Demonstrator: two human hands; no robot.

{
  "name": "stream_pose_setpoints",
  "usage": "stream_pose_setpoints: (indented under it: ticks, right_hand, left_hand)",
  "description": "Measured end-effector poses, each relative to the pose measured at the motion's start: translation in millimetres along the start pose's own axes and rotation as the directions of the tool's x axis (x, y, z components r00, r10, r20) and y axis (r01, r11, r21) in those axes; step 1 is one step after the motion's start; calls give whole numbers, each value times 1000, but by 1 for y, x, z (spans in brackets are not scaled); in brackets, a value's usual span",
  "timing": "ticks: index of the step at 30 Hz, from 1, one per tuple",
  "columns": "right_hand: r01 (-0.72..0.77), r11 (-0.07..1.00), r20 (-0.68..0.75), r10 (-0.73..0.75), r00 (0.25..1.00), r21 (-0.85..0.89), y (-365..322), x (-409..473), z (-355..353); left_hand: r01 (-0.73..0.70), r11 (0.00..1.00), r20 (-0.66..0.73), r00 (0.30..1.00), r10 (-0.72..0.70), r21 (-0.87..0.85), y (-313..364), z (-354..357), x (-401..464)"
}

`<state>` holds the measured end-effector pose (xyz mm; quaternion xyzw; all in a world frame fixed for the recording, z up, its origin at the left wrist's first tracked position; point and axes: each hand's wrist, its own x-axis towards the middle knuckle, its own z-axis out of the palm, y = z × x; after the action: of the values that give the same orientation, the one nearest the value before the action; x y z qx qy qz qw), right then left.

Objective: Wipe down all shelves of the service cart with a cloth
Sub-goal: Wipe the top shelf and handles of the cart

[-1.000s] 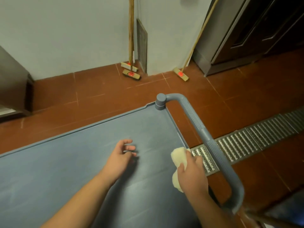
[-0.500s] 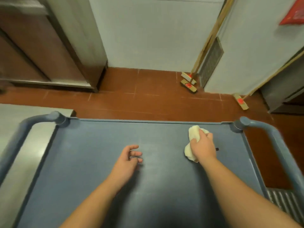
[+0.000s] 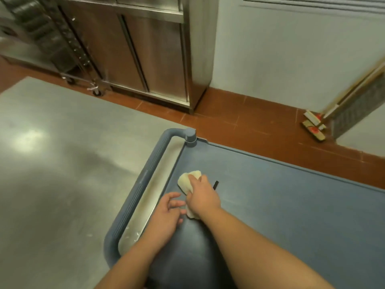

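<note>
The service cart's top shelf [image 3: 291,205] is a blue-grey plastic deck with a raised rim and a curved grey handle [image 3: 143,180] at its left end. My right hand [image 3: 203,197] grips a bunched cream cloth [image 3: 187,181] and presses it on the shelf near the left end. Beside it, my left hand [image 3: 166,217] rests on the shelf with fingers spread, holding nothing, its fingertips close to the cloth. A small black mark [image 3: 216,184] lies on the shelf just right of my right hand. The lower shelves are hidden.
A steel worktable [image 3: 62,174] butts against the cart's left handle. A steel cabinet [image 3: 150,55] and a wheeled tray rack [image 3: 68,49] stand beyond it. Brooms [image 3: 314,128] lean on the white wall at the right. Red floor tiles [image 3: 250,126] run behind the cart.
My right hand has swept the cloth leftward across the top shelf, from the right handle end to the left end. My view has turned left with it. The left hand stayed on the shelf.
</note>
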<state>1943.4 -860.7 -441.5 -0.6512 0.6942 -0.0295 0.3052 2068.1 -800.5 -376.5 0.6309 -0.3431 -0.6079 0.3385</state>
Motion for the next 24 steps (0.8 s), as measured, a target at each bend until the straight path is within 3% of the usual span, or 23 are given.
stream_pose_setpoints:
  ticks: [3, 6, 11, 14, 19, 24]
  right_hand:
    - [-90, 996, -83, 89, 993, -10, 43, -28, -6]
    - [-279, 958, -177, 286, 942, 61, 107, -78, -17]
    - [-599, 772, -257, 636, 728, 215, 223, -208, -25]
    - [-684, 647, -256, 762, 595, 337, 280, -296, -17]
    - [-597, 572, -275, 810, 517, 562, 326, -384, -16]
    - [-356, 670, -375, 692, 616, 651, 305, -433, -26]
  left_hand:
    - [-4, 999, 77, 997, 1, 40, -5, 13, 1]
    - [-53, 992, 176, 984, 33, 112, -10, 39, -7]
    - [-134, 977, 312, 947, 78, 164, -16, 91, -46]
    - [-167, 973, 355, 929, 101, 158, -27, 114, -88]
    - [-194, 972, 321, 936, 144, 130, -64, 131, -171]
    - [-165, 982, 249, 959, 139, 88, -114, 132, -247]
